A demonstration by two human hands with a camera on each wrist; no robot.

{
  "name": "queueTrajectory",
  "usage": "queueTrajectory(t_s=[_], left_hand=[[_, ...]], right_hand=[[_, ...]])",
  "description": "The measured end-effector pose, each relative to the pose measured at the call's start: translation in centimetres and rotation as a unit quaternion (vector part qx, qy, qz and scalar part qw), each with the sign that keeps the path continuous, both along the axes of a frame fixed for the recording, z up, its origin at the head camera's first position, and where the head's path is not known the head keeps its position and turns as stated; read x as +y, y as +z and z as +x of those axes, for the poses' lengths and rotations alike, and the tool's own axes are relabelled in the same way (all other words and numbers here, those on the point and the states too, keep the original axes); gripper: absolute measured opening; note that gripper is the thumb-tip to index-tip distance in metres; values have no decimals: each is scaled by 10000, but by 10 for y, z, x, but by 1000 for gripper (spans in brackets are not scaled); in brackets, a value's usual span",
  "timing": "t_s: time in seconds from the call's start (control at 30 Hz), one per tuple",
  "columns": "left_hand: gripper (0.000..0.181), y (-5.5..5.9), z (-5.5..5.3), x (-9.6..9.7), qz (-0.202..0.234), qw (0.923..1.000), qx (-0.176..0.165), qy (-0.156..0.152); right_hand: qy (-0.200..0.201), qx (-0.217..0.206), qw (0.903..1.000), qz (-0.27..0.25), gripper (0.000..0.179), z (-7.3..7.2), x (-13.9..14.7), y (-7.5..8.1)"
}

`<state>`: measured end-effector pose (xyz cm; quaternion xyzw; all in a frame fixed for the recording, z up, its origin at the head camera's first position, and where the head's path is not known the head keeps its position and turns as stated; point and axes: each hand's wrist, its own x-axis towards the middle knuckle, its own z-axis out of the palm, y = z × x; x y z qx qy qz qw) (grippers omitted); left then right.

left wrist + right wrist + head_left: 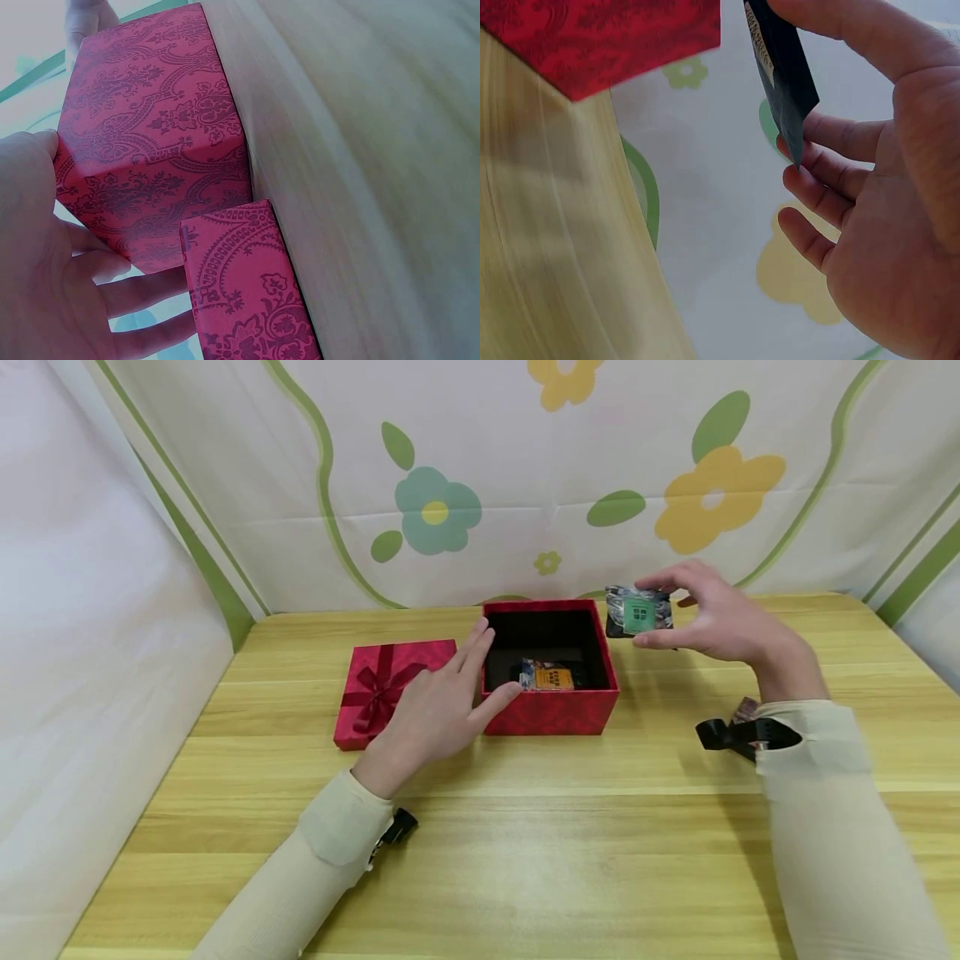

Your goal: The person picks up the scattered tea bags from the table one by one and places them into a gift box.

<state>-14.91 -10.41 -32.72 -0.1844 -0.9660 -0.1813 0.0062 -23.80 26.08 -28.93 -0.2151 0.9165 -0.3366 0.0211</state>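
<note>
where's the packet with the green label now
In the head view, the packet is pinched in the right hand, just right of the open red box.

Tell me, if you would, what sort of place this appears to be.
Probably a small staged indoor workspace, perhaps a curtained booth: a wood-grain table runs up to a flower-printed cloth hung behind it, and a pale cloth wall closes off the left side.

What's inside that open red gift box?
Inside the red gift box I can see an orange-labelled packet near the front wall. That wall hides the packet's lower edge and the floor nearest it, so whether anything more lies there can't be seen.
</note>
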Motion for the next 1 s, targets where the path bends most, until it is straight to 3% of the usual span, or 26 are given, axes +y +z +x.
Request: queueTrajectory(t_s=[0.4, 1.0], left_hand=[[89, -1, -1, 0, -59, 10000, -10, 3], [89, 0, -1, 0, -65, 10000, -11, 38]], right_hand=[[440, 37, 9984, -345, 73, 8, -37, 3], [807, 296, 9960, -233, 70, 12, -84, -15]])
